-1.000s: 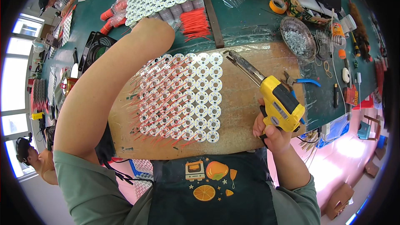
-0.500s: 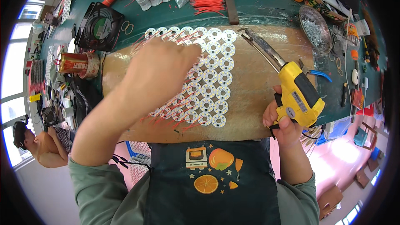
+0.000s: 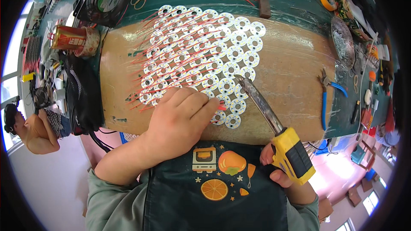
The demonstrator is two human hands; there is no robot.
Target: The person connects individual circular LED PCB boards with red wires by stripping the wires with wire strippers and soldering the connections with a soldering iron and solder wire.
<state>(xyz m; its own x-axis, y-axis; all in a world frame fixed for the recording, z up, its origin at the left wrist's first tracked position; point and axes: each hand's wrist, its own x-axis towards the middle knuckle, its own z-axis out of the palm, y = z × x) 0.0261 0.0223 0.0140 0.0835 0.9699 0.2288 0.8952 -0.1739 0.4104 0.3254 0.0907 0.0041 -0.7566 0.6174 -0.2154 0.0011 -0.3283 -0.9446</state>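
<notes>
Pinching what look like red wires in the left hand, with fingertips together, now working at the near rows of white discs instead of the far ones. Wrapping the right hand around the yellow soldering gun and swinging its tip over the discs on the brown board, bringing wires and tip close.

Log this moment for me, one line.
left hand: over white discs, red wire at fingers | right hand: holding yellow soldering gun, tip over discs | blue-handled pliers: right of discs
</notes>
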